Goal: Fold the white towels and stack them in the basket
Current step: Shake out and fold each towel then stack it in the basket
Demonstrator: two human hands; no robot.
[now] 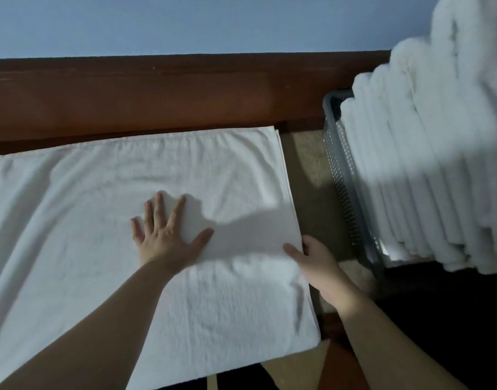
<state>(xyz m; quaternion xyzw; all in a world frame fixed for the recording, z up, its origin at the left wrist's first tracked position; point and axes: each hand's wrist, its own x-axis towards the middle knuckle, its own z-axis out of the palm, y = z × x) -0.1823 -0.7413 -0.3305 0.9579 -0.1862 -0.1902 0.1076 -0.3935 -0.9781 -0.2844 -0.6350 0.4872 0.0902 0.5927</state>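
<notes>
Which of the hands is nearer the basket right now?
Right. The right hand grips the spread towel's right edge, close beside the grey basket. The left hand presses flat mid-towel, farther left.

A home room (likely): blue wall (185, 21), wooden rail (157, 91), laundry basket (343, 175) of towels (427, 164).

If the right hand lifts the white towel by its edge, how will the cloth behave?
The towel probably flops and sags, since it lies wrinkled and drapes flat. It looks light, though thick. The left hand pressing flat may keep it from sliding while the right hand grips the edge.
</notes>
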